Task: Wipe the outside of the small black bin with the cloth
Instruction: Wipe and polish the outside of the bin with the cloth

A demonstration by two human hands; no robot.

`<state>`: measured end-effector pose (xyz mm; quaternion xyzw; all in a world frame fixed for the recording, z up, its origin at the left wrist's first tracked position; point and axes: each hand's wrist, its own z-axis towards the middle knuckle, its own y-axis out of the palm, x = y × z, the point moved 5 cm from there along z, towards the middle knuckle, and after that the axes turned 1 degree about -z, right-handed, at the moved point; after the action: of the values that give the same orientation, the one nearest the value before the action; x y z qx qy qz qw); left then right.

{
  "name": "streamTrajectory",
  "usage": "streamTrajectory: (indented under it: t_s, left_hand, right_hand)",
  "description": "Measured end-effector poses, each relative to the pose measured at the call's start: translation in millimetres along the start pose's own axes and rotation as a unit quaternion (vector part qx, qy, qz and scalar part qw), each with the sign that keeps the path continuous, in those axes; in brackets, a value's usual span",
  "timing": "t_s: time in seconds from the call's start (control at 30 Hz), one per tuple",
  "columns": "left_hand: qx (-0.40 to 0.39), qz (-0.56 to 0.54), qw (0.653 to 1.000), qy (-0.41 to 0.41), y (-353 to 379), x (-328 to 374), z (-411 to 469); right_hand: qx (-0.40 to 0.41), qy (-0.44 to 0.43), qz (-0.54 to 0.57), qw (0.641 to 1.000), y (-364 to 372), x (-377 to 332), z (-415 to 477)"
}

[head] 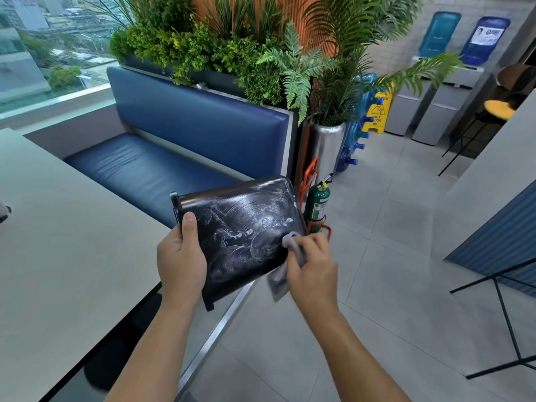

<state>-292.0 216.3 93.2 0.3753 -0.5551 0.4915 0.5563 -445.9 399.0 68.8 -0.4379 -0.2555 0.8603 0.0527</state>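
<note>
left hand [181, 261]: bare | right hand [311, 269]: bare | forearms: bare up to frame edge

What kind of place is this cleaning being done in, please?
Probably an office pantry or cafeteria high in a city building: a blue booth bench at a table, water dispensers with a wet-floor sign, and rooftops outside the window.

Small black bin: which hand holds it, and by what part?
Left hand grips the small black plastic bin near its rim; right hand holds the grey cloth.
</note>
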Motion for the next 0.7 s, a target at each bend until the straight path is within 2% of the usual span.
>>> streamTrajectory:
  t_s: [0.07, 0.13, 0.23, 0.3, 0.5, 0.7]
  left_hand:
    - [0.003, -0.018, 1.000, -0.001, 1, -3, 0]
    - [0.003, -0.024, 1.000, 0.001, 4, -5, 1]
    - [-0.001, -0.021, 1.000, 0.013, 3, -3, 2]
    - [-0.006, -0.006, 1.000, 0.016, 1, 0, 1]
    - [-0.006, 0.004, 1.000, 0.003, -1, -2, -3]
    - [-0.039, 0.002, 0.999, 0.028, 7, 1, -6]
  right_hand:
    - [0.023, 0.015, -0.010, 1.000, -5, 1, 19]
    - [0.025, -0.009, -0.009, 1.000, -3, -13, 23]
    - [-0.020, -0.052, -0.003, 0.998, 8, -25, 0]
    - [-0.025, -0.020, 0.014, 0.999, 7, -15, -8]
    - [0.040, 0.131, 0.006, 0.991, -14, 17, 21]
    - [0.059, 0.181, -0.011, 0.982, -14, 24, 58]
